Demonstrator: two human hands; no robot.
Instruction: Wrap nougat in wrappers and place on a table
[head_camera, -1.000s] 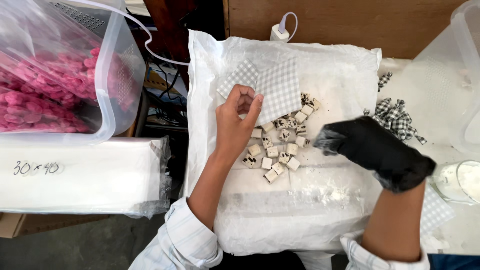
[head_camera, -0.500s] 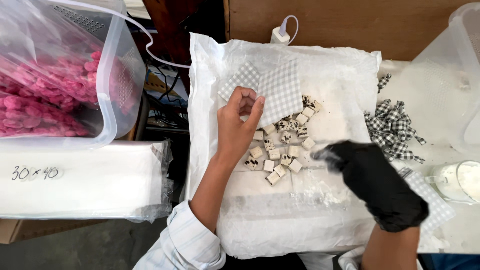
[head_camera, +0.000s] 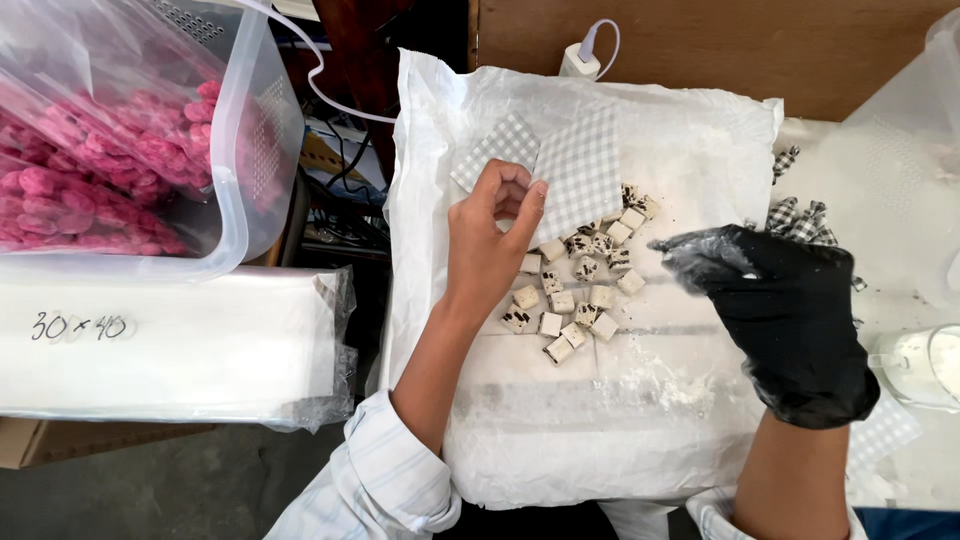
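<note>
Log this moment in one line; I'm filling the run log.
left hand: bare, over small cubes | right hand: black glove, beside cubes | surface: white bag

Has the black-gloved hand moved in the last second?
Yes. The gloved right hand went out to the right and down, away from the pile of small cubes, then came partway back; its fingertips are just right of the pile.

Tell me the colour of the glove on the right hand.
Black, dusted with white powder at the fingers; the right hand's glove shows in the head view.
</note>
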